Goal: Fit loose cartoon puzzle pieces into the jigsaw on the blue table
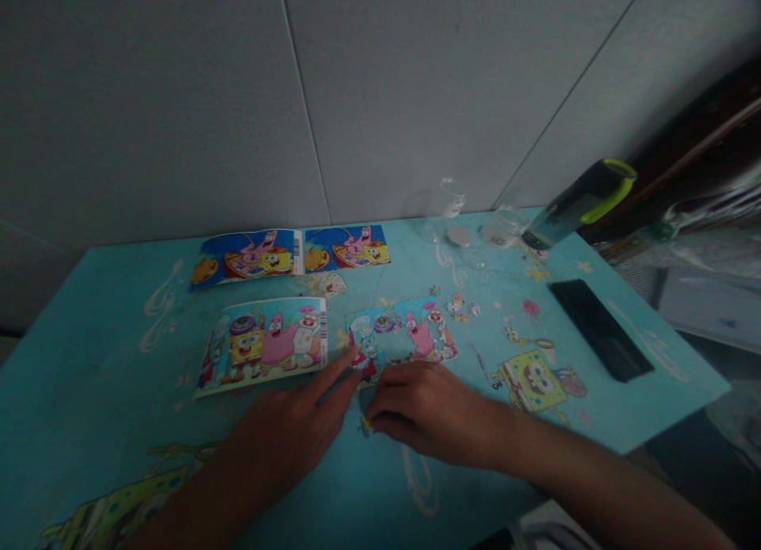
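A partly assembled cartoon jigsaw puzzle (425,340) lies on the table in front of me. My left hand (303,415) is at its lower left edge, fingers stretched out and fingertips on or close to the puzzle. Just below the puzzle, my right hand (419,407) is closed in a pinch on a small puzzle piece (366,427), which pokes out at the fingertips. Part of the puzzle's lower edge is hidden behind my right hand. Left of the puzzle lies a picture sheet (267,344) with matching characters. Loose puzzle pieces (459,306) are scattered off the puzzle's upper right corner.
A blue picture sheet (250,255) lies by the wall next to a blue puzzle (346,249). Clear containers (452,205) and a dark bottle with a lime-coloured loop (576,197) stand at the back right. A black phone-like slab (600,328) lies near the table's right edge.
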`<state>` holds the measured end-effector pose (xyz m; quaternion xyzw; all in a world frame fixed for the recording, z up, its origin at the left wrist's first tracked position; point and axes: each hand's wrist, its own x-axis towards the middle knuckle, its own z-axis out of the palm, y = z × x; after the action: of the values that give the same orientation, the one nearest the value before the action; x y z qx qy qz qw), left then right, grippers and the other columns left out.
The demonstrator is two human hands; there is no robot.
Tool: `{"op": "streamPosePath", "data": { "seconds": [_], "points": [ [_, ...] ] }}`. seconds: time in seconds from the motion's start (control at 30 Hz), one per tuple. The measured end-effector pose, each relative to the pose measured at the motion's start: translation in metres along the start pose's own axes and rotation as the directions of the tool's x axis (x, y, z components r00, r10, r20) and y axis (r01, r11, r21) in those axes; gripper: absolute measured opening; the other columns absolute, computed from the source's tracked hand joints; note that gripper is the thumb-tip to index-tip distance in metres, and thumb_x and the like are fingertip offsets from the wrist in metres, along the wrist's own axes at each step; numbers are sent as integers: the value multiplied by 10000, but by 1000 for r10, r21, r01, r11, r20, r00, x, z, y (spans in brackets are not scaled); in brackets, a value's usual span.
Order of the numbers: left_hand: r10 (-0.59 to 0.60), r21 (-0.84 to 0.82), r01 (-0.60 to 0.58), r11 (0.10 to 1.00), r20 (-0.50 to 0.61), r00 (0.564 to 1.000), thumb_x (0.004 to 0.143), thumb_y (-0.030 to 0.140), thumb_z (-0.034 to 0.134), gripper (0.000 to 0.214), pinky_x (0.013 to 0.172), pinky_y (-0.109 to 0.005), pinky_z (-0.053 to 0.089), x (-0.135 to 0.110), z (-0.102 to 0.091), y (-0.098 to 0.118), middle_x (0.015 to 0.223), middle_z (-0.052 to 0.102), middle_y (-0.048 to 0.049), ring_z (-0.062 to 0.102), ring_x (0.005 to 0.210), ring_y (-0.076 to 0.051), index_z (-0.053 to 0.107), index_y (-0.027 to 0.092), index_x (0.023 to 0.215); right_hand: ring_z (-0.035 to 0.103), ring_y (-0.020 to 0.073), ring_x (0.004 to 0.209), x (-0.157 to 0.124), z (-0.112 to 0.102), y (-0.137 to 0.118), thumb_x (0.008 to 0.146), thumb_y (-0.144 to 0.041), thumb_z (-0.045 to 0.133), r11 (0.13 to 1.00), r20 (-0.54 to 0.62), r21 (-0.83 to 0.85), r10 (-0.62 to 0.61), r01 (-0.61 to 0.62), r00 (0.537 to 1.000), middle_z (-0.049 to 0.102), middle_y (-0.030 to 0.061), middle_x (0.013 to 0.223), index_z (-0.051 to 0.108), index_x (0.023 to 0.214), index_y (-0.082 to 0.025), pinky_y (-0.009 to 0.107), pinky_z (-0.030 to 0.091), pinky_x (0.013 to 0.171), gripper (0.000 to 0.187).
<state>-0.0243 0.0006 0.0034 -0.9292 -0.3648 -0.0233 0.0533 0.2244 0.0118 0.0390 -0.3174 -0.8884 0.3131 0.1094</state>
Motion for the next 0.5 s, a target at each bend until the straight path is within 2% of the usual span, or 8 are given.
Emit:
{"op": "streamPosePath", "data": {
  "seconds": [0.5],
  "points": [
    [3, 11, -3, 1000, -5, 1000, 957, 171, 491, 429, 466, -323, 568, -1, 2, -1, 1609, 350, -111, 710, 604, -157, 615, 202, 1367, 660, 153, 876, -1, 3, 2, 988, -247, 581, 1000, -2, -13, 2, -2, 1000, 711, 34, 965, 723, 997, -207, 290, 493, 838, 147]
  ]
}}
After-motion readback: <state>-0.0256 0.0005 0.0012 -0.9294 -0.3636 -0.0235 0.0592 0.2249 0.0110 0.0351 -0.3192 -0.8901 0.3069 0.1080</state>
